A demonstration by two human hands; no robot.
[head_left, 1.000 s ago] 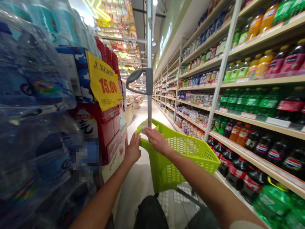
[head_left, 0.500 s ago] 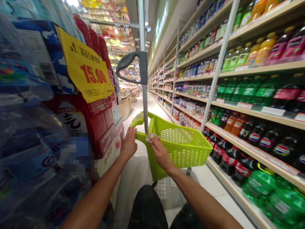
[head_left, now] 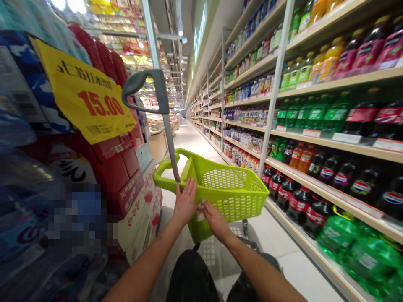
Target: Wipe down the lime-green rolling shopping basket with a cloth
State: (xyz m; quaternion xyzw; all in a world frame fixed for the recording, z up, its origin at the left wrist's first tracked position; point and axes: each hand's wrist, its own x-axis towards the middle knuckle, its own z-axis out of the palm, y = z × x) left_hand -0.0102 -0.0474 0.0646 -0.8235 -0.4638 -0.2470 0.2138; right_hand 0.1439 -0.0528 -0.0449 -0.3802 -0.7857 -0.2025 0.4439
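We press our left hand (head_left: pixel 185 201) flat, fingers spread, against the near wall of the lime-green shopping basket (head_left: pixel 233 191), which sits on its trolley in the aisle. Our right hand (head_left: pixel 213 216) pinches a small crumpled cloth (head_left: pixel 200 209) against that same wall. We judge the basket could tip or roll, since we push on its side, and its gray pull handle (head_left: pixel 141 86) leans toward the stacked red cartons (head_left: pixel 126 167).
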